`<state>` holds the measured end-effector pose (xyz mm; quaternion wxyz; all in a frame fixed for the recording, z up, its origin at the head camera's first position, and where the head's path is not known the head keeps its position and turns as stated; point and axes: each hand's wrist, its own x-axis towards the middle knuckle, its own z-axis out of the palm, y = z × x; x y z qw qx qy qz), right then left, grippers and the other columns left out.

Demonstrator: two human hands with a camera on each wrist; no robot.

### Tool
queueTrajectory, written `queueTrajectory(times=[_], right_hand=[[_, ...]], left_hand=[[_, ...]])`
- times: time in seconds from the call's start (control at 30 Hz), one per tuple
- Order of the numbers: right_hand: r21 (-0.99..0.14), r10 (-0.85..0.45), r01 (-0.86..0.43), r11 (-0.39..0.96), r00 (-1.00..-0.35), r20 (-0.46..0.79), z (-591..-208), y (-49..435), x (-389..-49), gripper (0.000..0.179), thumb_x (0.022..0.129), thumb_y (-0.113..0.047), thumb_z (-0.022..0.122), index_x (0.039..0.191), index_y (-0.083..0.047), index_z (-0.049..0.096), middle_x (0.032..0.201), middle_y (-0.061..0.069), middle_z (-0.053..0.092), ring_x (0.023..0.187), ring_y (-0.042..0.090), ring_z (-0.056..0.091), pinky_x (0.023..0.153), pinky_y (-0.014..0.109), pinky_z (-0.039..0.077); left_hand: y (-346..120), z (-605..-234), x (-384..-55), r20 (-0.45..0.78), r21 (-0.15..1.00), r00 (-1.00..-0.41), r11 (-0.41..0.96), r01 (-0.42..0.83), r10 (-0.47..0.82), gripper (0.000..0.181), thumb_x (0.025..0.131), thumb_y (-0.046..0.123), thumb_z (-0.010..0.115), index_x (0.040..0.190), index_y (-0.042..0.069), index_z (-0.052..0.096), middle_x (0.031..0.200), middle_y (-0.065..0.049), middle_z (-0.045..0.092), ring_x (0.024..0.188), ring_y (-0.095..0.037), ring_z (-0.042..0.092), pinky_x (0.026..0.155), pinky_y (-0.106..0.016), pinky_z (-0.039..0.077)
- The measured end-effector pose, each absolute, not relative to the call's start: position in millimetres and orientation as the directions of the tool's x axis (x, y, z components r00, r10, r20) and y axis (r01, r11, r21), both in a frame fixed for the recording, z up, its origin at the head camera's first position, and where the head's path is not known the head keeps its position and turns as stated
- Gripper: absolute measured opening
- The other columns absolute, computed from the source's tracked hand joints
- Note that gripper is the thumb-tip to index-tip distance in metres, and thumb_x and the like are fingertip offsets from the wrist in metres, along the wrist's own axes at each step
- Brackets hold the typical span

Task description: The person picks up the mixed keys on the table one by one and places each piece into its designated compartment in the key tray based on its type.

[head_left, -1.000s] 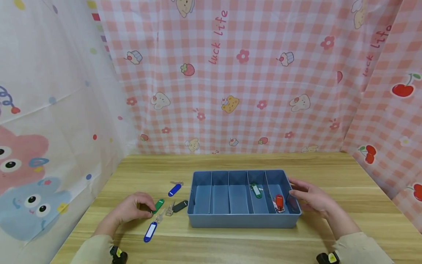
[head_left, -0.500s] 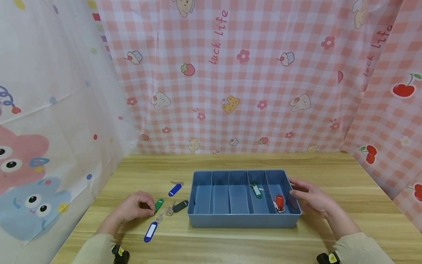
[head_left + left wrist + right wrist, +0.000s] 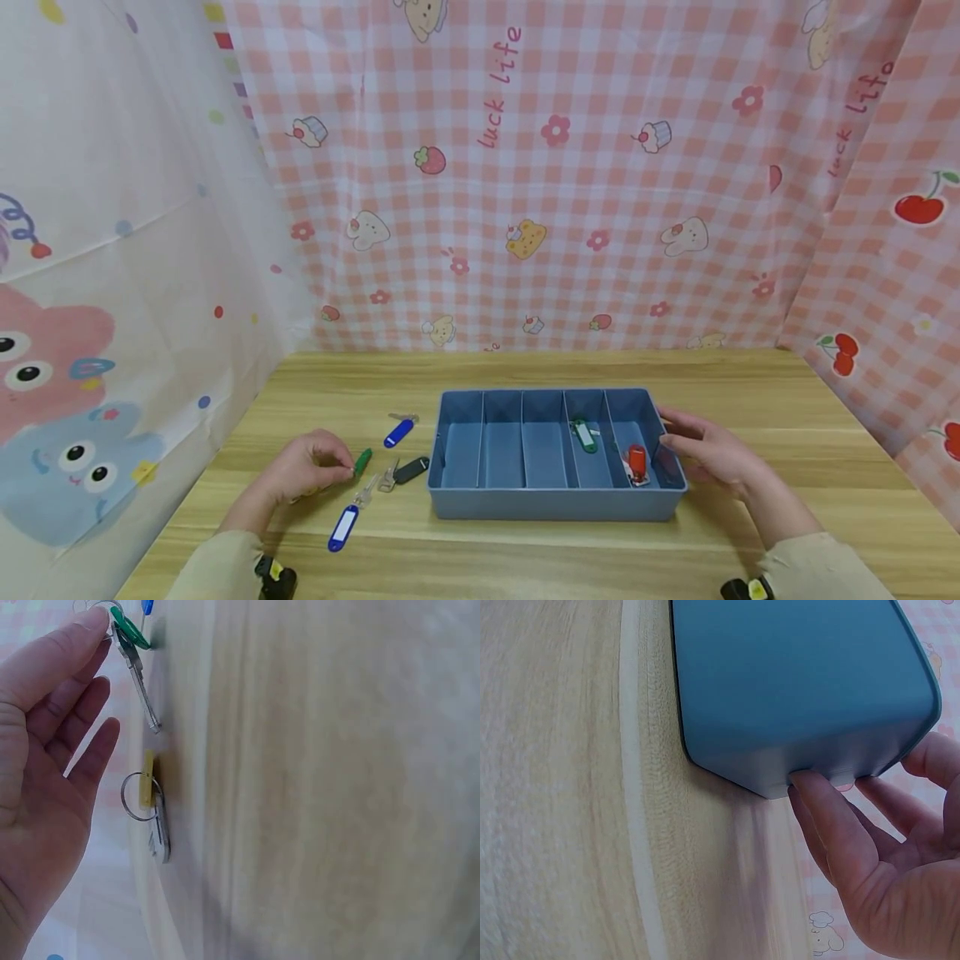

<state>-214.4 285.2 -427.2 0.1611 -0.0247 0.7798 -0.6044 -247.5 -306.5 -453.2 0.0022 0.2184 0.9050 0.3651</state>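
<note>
My left hand pinches the ring of a green key tag between thumb and forefinger, close over the table. In the left wrist view its key dangles beside the tag. A yellow key tag with a ring and key lies below that hand, mostly hidden from the head view. My right hand holds the right end of a blue-grey divided box, thumb at the rim and fingers against the outer wall. Another green key tag and a red one lie in its two right compartments.
Left of the box lie a black key tag and two blue key tags, one farther back and one nearer the front, each with keys. Patterned cloth hangs behind the wooden table.
The left hand has lifted the green key tag slightly, and the tag has turned more edge-on. The right hand and the box stay in place.
</note>
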Motion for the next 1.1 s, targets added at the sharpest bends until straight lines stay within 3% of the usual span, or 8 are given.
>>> queueTrajectory(times=[0.23, 0.6, 1.1], right_hand=[[-0.95, -0.225, 0.152, 0.274, -0.95, -0.217, -426.5, 284.5, -213.3, 0.065, 0.102, -0.016, 0.055, 0.153, 0.004, 0.022, 0.153, 0.036, 0.022, 0.132, 0.044, 0.04, 0.097, 0.06, 0.044], [-0.952, -0.219, 0.149, 0.269, -0.952, -0.211, -428.7, 285.4, -214.8, 0.065, 0.101, -0.016, 0.056, 0.153, 0.005, 0.023, 0.151, 0.037, 0.025, 0.128, 0.039, 0.045, 0.096, 0.059, 0.045], [-0.955, -0.22, 0.154, 0.255, -0.952, -0.213, -429.7, 285.7, -215.5, 0.065, 0.101, -0.016, 0.056, 0.153, 0.005, 0.022, 0.152, 0.037, 0.024, 0.125, 0.037, 0.049, 0.094, 0.056, 0.048]], left_hand=[[-304.8, -448.0, -248.6, 0.161, 0.658, -0.929, 0.665, 0.353, 0.334, 0.012, 0.08, 0.01, 0.082, 0.083, 0.02, 0.074, 0.092, 0.007, 0.067, 0.097, -0.02, 0.061, 0.095, -0.059, 0.043], [-304.5, -438.2, -250.0, 0.232, 0.668, -0.915, 0.63, 0.397, 0.33, 0.009, 0.082, 0.012, 0.082, 0.083, 0.018, 0.075, 0.09, 0.006, 0.067, 0.091, -0.012, 0.06, 0.091, -0.056, 0.043], [-300.5, -430.2, -254.0, 0.234, 0.653, -0.923, 0.654, 0.382, 0.304, 0.008, 0.084, 0.014, 0.08, 0.081, 0.018, 0.074, 0.091, 0.006, 0.066, 0.095, -0.022, 0.06, 0.094, -0.058, 0.041]])
